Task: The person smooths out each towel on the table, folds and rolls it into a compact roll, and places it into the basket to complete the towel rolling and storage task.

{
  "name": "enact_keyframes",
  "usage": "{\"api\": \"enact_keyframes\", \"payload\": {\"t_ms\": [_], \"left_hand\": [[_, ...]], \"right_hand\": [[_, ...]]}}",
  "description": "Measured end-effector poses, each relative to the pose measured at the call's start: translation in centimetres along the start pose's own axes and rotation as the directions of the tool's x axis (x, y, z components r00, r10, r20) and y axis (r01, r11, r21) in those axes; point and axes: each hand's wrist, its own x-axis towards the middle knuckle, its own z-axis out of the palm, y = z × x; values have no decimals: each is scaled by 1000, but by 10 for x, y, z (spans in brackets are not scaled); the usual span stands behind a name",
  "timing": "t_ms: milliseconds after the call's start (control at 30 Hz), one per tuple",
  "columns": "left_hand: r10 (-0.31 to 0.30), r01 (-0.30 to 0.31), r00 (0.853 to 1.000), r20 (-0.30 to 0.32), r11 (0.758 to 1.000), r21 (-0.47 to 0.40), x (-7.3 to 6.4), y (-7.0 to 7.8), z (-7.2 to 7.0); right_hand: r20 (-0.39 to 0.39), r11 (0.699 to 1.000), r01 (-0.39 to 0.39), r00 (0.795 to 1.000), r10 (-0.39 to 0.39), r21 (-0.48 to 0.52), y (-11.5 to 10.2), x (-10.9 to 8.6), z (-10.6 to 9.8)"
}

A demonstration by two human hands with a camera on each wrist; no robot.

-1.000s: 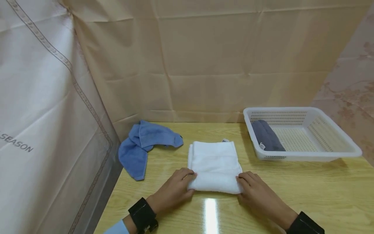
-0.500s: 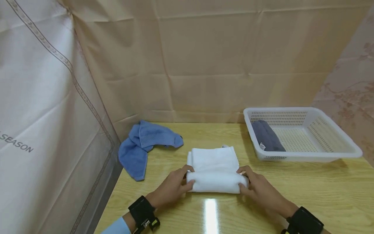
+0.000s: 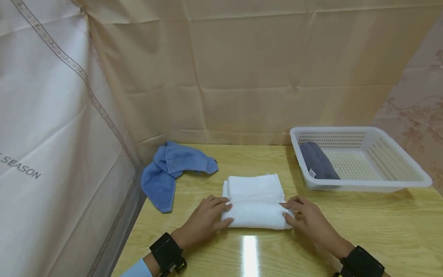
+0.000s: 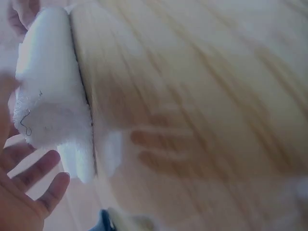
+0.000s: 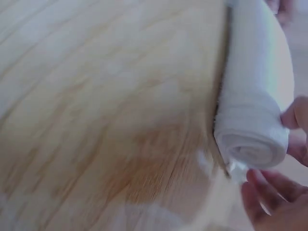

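Head view: left hand (image 3: 205,218) and right hand (image 3: 309,220) pinch the part-rolled white towel (image 3: 257,215) by its ends on the near worktop (image 3: 346,219). Left wrist: stray dark thread (image 4: 27,120). Right wrist: tidy spiral (image 5: 255,150), but uneven pressure could probably skew it.

The word "SEASON" (image 3: 21,166) reads on the white curtain (image 3: 52,127) at left, after a letter cut by the picture's edge. A small white tag (image 3: 312,173) on the grey towel (image 3: 321,159) is too small to read.
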Motion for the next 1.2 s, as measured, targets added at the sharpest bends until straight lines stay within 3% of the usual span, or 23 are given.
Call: {"api": "enact_keyframes", "payload": {"t_ms": [67,133,200,267,367,467,567,767,1067,1200], "left_hand": [[37,-37,999,14,998,44,-2,0,-1],[58,-60,998,23,997,52,-4,-1,0],[80,-81,997,21,996,48,-6,-2,1],[96,-97,995,12,995,39,-6,-2,1],[116,-116,993,-7,993,29,-7,-1,1],[115,-115,993,-10,993,7,-7,-1,1],[99,-99,995,-3,995,-15,-6,-2,1],[42,-39,999,32,995,-89,-1,-2,-2],[-68,92,991,111,970,-224,4,-5,-7],[-108,141,985,135,954,-265,8,-7,-6]], "right_hand": [[-59,979,145,986,-155,-141,-1,-1,3],[-59,927,251,959,-277,-280,-3,-4,5],[-21,885,294,946,-323,-361,-6,-7,6],[30,869,298,950,-312,-396,-9,-10,7],[89,871,283,959,-271,-402,-10,-13,9],[97,871,283,959,-266,-401,-8,-13,11],[88,893,247,969,-231,-377,-6,-13,11],[96,950,157,986,-135,-272,-2,-9,6],[63,981,163,986,-157,-107,4,2,-1],[80,996,88,993,-86,-21,5,5,-3]]}}
